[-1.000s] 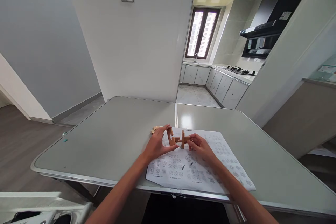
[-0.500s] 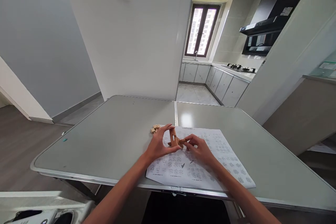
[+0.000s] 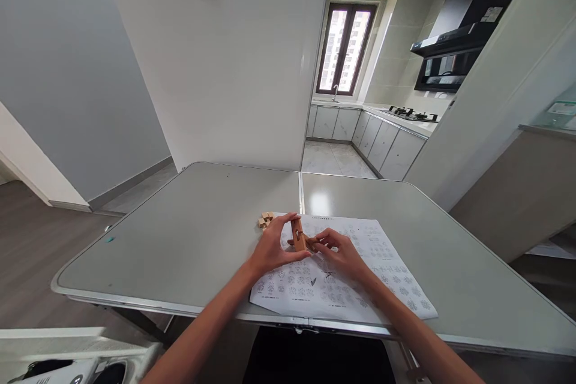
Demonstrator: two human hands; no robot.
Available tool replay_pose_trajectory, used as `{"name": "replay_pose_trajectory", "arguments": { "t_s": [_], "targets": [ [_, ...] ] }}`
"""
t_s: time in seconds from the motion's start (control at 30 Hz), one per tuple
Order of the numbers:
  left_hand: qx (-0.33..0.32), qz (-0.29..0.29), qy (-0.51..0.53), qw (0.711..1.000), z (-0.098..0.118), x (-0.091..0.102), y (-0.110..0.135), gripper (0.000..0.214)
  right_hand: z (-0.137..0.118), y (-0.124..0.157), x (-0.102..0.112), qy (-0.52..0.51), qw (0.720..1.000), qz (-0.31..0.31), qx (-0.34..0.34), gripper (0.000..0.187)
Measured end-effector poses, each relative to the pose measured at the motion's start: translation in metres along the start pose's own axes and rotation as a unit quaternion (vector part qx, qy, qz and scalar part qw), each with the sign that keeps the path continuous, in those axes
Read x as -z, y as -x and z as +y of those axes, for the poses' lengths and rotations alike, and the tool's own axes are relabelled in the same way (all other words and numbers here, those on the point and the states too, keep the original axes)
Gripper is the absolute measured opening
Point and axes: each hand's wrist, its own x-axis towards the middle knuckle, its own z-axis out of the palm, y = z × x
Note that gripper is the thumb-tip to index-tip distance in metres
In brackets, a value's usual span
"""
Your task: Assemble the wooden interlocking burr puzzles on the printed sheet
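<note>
My left hand [image 3: 271, 247] grips a reddish-brown wooden puzzle piece [image 3: 297, 234] by its two ends, thumb below and fingers above. The piece is a notched bar, held tilted over the paper. Between the thumb and fingers of my right hand [image 3: 336, 248] are more wooden puzzle pieces [image 3: 310, 242], which meet the notched bar from the right. Their exact shapes and joints are too small to make out. Beneath both hands lies a printed sheet of paper [image 3: 351, 298] with rows of small diagrams.
A small cluster of pale wooden blocks [image 3: 265, 219] sits just beyond my left hand. The grey folding table [image 3: 180, 240] has a metal seam down its middle. A small teal object [image 3: 109, 239] lies near the left edge. A white container [image 3: 81, 354] stands at lower left.
The notched bar in my left hand has turned slightly, so its broad face and slot show more. My right hand stays close against it with the other pieces.
</note>
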Motion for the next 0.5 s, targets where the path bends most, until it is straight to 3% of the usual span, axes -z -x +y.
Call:
{"name": "replay_pose_trajectory", "arguments": {
  "t_s": [0.5],
  "targets": [
    [-0.01, -0.024, -0.01, 1.0, 0.0008, 0.0014, -0.0009, 0.093, -0.0054, 0.0002, 0.0021, 0.006, 1.0, -0.007, 0.014, 0.024]
  ]
}}
